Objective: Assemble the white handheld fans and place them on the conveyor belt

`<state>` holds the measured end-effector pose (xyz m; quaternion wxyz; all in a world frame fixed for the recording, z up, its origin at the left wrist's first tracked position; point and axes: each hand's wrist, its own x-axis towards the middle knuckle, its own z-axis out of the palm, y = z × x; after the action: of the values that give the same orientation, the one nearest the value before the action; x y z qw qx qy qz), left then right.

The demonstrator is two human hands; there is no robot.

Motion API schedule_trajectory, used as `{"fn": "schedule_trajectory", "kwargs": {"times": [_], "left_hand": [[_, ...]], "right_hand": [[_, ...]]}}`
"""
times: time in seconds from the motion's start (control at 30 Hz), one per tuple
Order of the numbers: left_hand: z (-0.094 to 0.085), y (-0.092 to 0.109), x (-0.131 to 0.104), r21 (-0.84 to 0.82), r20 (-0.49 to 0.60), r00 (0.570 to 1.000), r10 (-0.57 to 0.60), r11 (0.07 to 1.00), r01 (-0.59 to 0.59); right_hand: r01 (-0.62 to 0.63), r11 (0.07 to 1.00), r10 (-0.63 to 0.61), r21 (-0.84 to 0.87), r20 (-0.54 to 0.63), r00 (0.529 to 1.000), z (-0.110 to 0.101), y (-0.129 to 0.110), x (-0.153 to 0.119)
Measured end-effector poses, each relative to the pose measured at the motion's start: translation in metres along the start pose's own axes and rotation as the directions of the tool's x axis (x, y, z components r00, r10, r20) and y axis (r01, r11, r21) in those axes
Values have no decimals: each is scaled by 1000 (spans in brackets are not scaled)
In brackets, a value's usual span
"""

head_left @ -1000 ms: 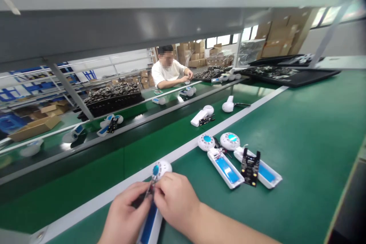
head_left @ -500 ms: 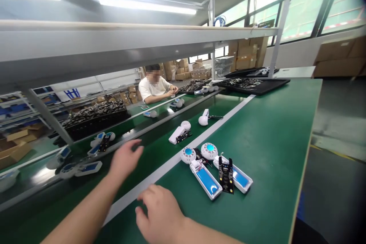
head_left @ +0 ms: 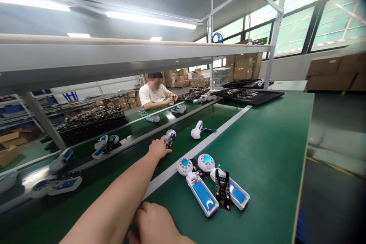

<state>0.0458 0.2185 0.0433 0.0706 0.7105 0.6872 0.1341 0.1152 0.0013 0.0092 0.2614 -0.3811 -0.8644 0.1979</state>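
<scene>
My left hand (head_left: 160,148) reaches over the dark green belt, its fingers closed on a white round-headed device (head_left: 170,134) with a black circuit board against it. Lower down, my right hand (head_left: 156,221) is near the tabletop, loosely curled with the thumb apart and nothing visible in it; my left forearm hides part of it. Beyond it lie two white devices with round slotted heads and blue-filled handles, one on the left (head_left: 203,195) and one on the right (head_left: 238,194). A black circuit board (head_left: 223,190) rests across the right one. Another white device (head_left: 196,132) is on the belt.
More white devices (head_left: 65,185) lie along the belt's far side. Black trays (head_left: 274,99) of dark parts stand at the back and left. A person in a white shirt (head_left: 153,95) works across the belt. A shelf (head_left: 128,51) spans overhead.
My left hand has moved forward and right and closed on the white device on the belt. My right hand has drawn slightly lower. The belt's devices have shifted toward the left and nearer.
</scene>
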Motion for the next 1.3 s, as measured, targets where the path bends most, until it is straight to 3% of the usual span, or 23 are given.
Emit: {"fn": "schedule_trajectory", "kwargs": {"times": [0.13, 0.27, 0.37, 0.43, 0.57, 0.67, 0.73, 0.8, 0.87, 1.03, 1.3], "left_hand": [[-16, -20, -5, -114, 30, 986, -161, 980, 164], [-29, -34, -42, -270, 125, 953, -275, 915, 300], [-36, -48, -103, -362, 195, 924, -329, 851, 380], [-40, -57, -154, -410, 230, 912, -339, 816, 407], [-49, -66, -247, -491, 238, 922, -304, 782, 385], [-56, -69, -280, -436, 169, 957, -236, 853, 287], [-58, -69, -283, -426, 141, 960, -240, 861, 278], [-57, -67, -277, -491, 146, 947, -285, 811, 319], [-53, -61, -269, -548, 146, 940, -308, 766, 336], [-38, -48, -263, -580, 90, 941, -327, 751, 316], [-42, -71, -263, -673, 123, 929, -350, 658, 337]], "right_hand": [[-1, 1000, 1, 5, -61, 998, -1, 3, -1], [-177, 975, 207, 135, -254, 945, -20, 12, 2], [-290, 931, 352, 223, -326, 877, -32, 21, 7], [-325, 913, 393, 248, -316, 863, -35, 26, 9], [-299, 906, 371, 299, -222, 902, -27, 25, 7], [-222, 910, 289, 351, -151, 945, -18, 17, 3], [-200, 900, 267, 387, -127, 955, -13, 12, 1], [-191, 887, 257, 421, -106, 961, -11, 10, 1], [-174, 879, 234, 444, -83, 969, -12, 10, 1], [-142, 816, 186, 560, -22, 982, -17, 13, 2], [-302, 763, 330, 572, 57, 942, -9, 16, 6]]}}
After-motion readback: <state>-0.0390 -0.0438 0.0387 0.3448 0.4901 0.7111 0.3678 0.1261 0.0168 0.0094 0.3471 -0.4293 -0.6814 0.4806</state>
